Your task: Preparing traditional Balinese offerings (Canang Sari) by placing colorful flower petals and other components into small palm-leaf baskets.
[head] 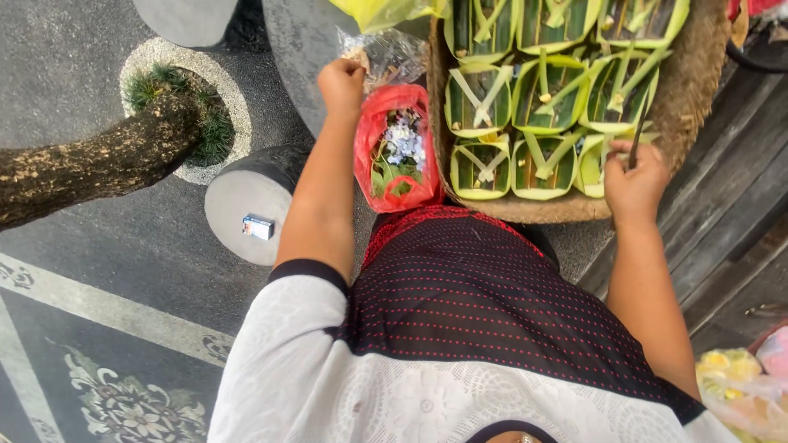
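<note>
Green leaf trays (542,123) under right hand (634,182); left hand (342,84) beside clear bag (390,53).

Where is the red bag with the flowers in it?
In the head view, the red bag sits just left of the round woven tray of green leaf baskets, right below the left hand.

Your left hand (341,84) reaches forward on a nearly straight arm, knuckles up, fingers curled down into a closed grip. Your right hand (634,182) sits lower and nearer your body, forearm angled outward, its grip pinched shut with the thumb pressed against the fingers. Both forearms are bare below white sleeves.
</note>
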